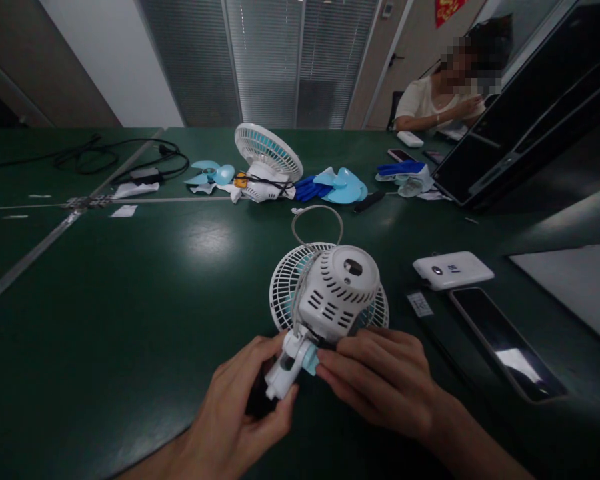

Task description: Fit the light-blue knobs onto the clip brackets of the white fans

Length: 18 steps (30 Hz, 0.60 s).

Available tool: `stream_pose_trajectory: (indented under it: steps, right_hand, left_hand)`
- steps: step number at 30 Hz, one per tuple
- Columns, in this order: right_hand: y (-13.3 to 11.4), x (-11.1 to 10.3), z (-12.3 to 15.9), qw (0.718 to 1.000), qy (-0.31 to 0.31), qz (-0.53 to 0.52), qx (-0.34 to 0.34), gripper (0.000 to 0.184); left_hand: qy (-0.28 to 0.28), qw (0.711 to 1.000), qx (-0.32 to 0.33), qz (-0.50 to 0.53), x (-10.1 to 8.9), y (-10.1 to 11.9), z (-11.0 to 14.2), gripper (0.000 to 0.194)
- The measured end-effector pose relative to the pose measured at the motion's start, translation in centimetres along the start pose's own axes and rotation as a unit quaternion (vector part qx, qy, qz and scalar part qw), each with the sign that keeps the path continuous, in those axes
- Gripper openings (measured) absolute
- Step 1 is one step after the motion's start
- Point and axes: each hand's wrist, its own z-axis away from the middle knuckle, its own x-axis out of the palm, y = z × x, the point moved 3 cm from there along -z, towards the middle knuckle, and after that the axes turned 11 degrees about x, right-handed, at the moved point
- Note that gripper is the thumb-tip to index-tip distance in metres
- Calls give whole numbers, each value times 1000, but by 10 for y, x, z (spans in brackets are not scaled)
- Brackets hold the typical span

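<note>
A small white fan (pixel 337 287) lies grille-down on the dark green table (pixel 130 320), its motor housing facing up. My left hand (pixel 240 407) is curled round the fan's white clip base (pixel 286 370) from below. My right hand (pixel 375 377) pinches the pale blue joint (pixel 310 360) where the base meets the motor housing, fingers pressed together on it. A thin wire ring (pixel 317 223) lies on the table just beyond the fan.
A white power bank (pixel 453 270) and a black phone (pixel 505 343) lie to the right. Farther back are a second white fan (pixel 267 163), light blue fan blades (pixel 213 173), blue gloves (pixel 310 188), black cables (pixel 125 157) and a large dark monitor (pixel 530 113). Another person (pixel 445 93) sits at the far right.
</note>
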Motion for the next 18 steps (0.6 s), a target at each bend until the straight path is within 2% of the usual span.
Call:
stream_pose_trajectory:
  steps: [18]
  right_hand:
    - [-3,-1,-2,1000,-8,-10,12,12]
  left_hand:
    - [9,1000,15,-1,-1,0,-1,51]
